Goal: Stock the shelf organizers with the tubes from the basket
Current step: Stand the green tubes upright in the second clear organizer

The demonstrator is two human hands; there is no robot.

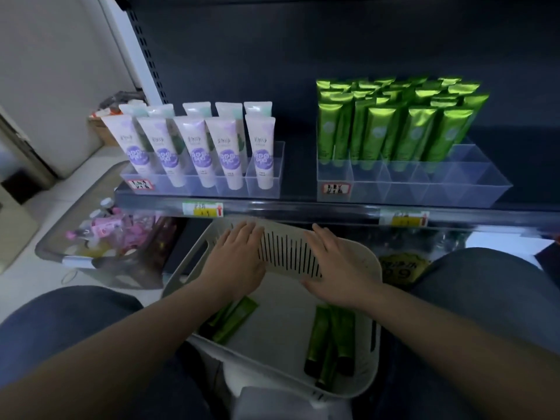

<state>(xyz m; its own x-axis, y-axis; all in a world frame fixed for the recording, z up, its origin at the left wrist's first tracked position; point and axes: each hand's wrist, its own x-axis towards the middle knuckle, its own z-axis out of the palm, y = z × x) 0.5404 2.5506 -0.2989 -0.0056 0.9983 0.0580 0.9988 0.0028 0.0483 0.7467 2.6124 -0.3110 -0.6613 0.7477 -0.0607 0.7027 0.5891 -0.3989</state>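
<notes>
A white slotted basket (pixel 288 253) rests on my lap below the shelf. Green tubes lie in it: two at the left (pixel 235 321) and several at the right (pixel 331 341). My left hand (pixel 236 262) and my right hand (pixel 336 268) hover flat over the basket's far wall, fingers spread, holding nothing. On the shelf, a clear organizer (pixel 424 183) at the right holds several upright green tubes (pixel 394 125) in its back rows; its front compartments stand bare. A second clear organizer (pixel 266 183) at the left holds white-and-purple tubes (pixel 197 150).
Price tags (pixel 203 209) line the dark shelf edge (pixel 303 207). A grey bin (pixel 78 262) with pink and purple items sits on the floor at the left. My knees (pixel 60 316) flank the basket. A white wall and a cardboard box are at the far left.
</notes>
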